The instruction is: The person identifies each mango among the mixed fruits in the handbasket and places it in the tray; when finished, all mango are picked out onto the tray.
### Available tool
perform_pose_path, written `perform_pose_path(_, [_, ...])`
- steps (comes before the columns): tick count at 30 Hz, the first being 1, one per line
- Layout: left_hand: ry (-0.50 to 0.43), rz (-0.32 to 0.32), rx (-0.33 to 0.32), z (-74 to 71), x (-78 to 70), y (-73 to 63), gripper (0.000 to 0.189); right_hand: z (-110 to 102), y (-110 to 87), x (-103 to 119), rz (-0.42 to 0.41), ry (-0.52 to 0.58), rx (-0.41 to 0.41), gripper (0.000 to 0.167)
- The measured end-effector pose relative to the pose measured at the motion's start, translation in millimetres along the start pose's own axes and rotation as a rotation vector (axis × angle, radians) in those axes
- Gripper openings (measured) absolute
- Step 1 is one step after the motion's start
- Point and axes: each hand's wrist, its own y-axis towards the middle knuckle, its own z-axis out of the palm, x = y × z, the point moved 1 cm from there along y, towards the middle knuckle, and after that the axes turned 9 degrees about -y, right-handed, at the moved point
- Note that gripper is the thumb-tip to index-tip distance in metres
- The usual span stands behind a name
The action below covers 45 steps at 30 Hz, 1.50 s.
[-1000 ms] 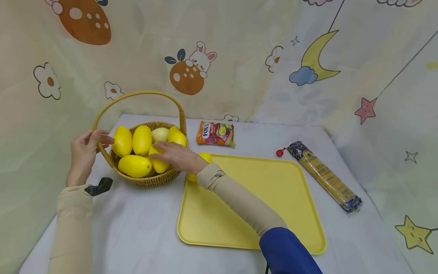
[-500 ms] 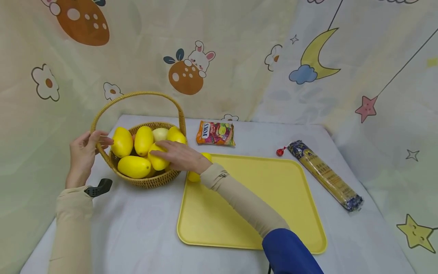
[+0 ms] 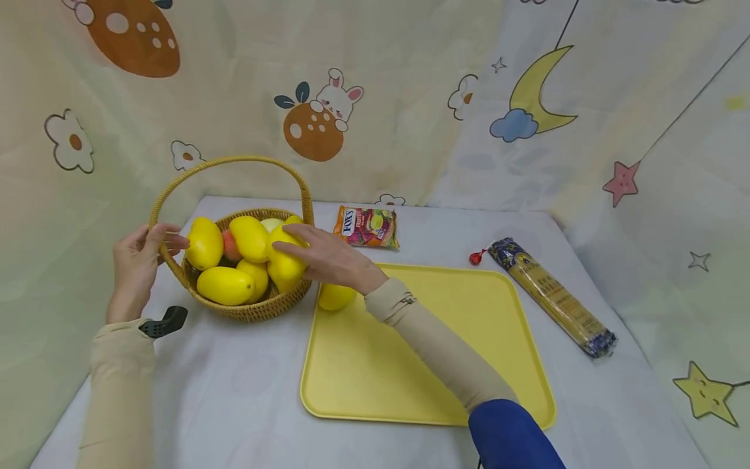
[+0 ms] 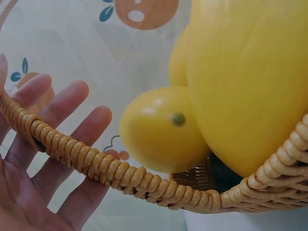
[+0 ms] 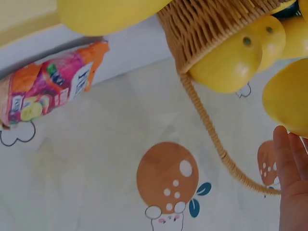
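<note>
The wicker basket [image 3: 252, 312] at the left of the table holds several yellow mangoes [image 3: 225, 286], a pale round fruit [image 3: 271, 225] and a reddish fruit [image 3: 230, 245]. My left hand [image 3: 135, 264] is at the left side of its handle [image 3: 228, 159]; in the left wrist view the fingers [image 4: 86, 127] lie spread and straight behind the handle. At the basket's right side my right hand [image 3: 336, 257] holds a yellow mango [image 3: 285, 267] by its upper part, raised over the others. Another mango [image 3: 336, 297] lies on the tray's upper left corner, partly hidden by the right hand.
A yellow tray [image 3: 428, 365] lies right of the basket. Behind it is a Fox's candy bag [image 3: 368, 227]. Toward the right are a small red wrapped candy [image 3: 476, 258] and a long pack of noodles [image 3: 551, 298]. A printed cloth hangs behind the table.
My right hand has moved right and slightly up with the mango, uncovering another mango and more of the reddish fruit. My left hand stays at the handle.
</note>
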Motion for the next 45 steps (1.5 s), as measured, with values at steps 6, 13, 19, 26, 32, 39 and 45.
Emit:
perform_pose_path(6, [-0.062,-0.01,-0.002,0.6,1.0,-0.1,0.031,-6,-27.3,-11,0.03,-0.006,-0.04,0.058])
perform_pose_path(13, [-0.034,0.001,0.007,-0.4,0.2,1.1,0.029,2,-66.1,-26,0.05,-0.013,-0.097,0.06])
perform_pose_path(19, [-0.029,-0.012,0.004,1.1,-0.1,1.0,0.028,8,-92.9,-34,0.098,-0.026,-0.102,0.062])
perform_pose_path(26, [-0.052,-0.009,-0.001,0.6,-0.9,0.2,0.029,16,-115.4,-38,0.156,-0.043,-0.097,0.064])
perform_pose_path(32, [-0.091,-0.021,0.001,1.1,-0.8,-0.1,0.03,25,-129.9,-37,0.206,-0.067,-0.032,0.065])
perform_pose_path(39, [-0.1,-0.018,0.005,0.6,-1.3,-1.0,0.029,37,-138.9,-32,0.199,-0.077,0.031,0.062])
perform_pose_path(45, [-0.097,-0.012,0.006,0.9,-1.9,-0.8,0.03,49,-143.0,-26,0.216,-0.062,0.097,0.057])
